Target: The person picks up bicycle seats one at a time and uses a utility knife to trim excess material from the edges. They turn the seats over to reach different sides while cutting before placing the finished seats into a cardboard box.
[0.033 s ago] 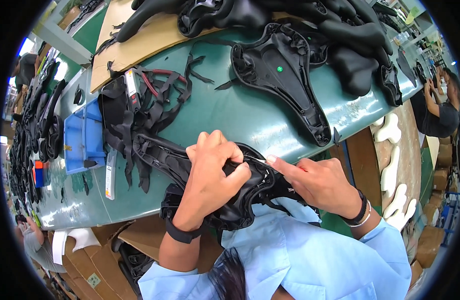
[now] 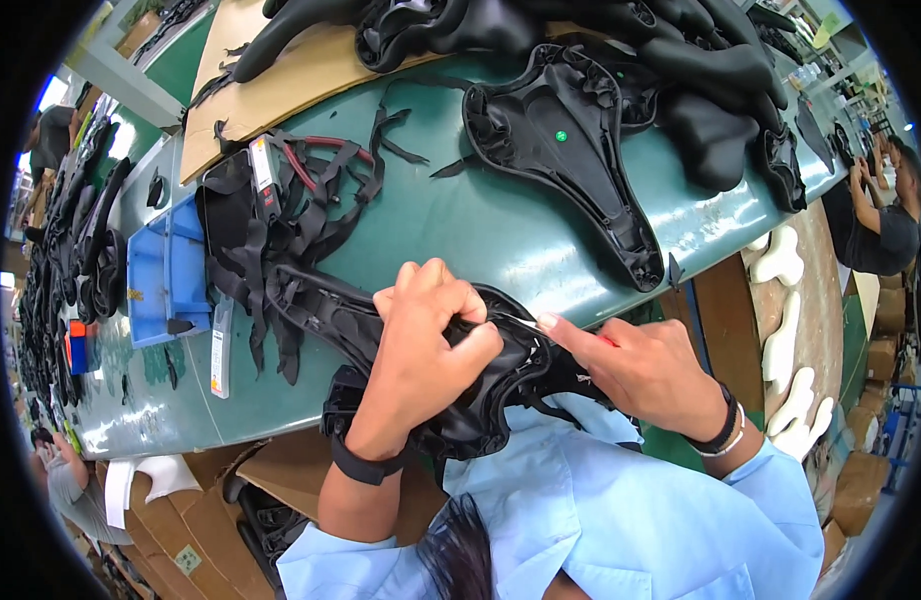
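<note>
A black bicycle saddle [image 2: 326, 325] lies underside up at the table's near edge, its narrow nose to the left and its wide end near my body. My left hand [image 2: 416, 350] is closed over the middle of it, fingers curled and pinching black cover material at the rim. In my right hand [image 2: 656, 375] is a thin-bladed knife [image 2: 521, 322], and a bit of red handle shows between the fingers. The blade points left and reaches the saddle's inner rim beside my left fingers. Exactly what the left fingertips grip is partly hidden.
Another upturned saddle [image 2: 571, 150] with a green sticker rests farther back. More black saddles [image 2: 706, 140] are piled behind it. To the left are black offcut strips [image 2: 321, 235], a box of blades [image 2: 265, 180], a blue bin [image 2: 171, 275] and a clear plastic case [image 2: 222, 350].
My right hand has drawn slightly to the right with the knife, and more of the red handle shows. The left hand and the saddle stay in place.
</note>
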`<state>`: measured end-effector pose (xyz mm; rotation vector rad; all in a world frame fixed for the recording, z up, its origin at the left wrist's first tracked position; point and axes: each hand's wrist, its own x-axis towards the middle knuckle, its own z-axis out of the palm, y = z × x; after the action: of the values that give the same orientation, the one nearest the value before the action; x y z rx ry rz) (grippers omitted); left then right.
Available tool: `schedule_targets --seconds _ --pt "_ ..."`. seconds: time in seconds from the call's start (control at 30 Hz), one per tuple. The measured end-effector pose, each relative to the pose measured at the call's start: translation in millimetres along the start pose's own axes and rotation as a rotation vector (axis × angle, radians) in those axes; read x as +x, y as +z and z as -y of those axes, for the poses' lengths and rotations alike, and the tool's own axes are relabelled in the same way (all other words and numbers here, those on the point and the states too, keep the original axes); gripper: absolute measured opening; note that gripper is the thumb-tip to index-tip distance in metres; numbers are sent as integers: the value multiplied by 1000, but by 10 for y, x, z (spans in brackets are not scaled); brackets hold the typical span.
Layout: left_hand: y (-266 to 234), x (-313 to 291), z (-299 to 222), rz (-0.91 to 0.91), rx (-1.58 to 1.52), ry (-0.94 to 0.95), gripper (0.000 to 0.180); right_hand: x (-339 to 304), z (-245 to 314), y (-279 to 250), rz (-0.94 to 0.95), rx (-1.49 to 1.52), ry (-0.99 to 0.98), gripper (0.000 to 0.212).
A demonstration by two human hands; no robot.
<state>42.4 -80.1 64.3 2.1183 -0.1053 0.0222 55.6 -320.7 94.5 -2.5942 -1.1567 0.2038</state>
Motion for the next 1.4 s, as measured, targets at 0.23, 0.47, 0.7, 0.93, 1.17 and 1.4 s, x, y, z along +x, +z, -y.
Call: schedule_targets --seconds 0.23,0.47,0.7,0.93,1.17,1.4 --pt "-132 73 18 29 -585 -252 12 -369 381 146 28 206 213 68" --pt "-121 80 40 32 -756 -236 11 -371 381 206 -124 344 277 66" --pt "-91 68 37 48 -731 -257 12 -165 284 65 -47 124 204 62" --pt "-204 83 213 -41 -1108 -193 14 -337 365 140 -31 115 272 68" --pt "-158 240 56 -530 -1129 -60 40 -324 298 196 -97 153 311 66" --pt "-493 -25 188 238 69 -286 67 74 -80 135 -147 -22 124 60"
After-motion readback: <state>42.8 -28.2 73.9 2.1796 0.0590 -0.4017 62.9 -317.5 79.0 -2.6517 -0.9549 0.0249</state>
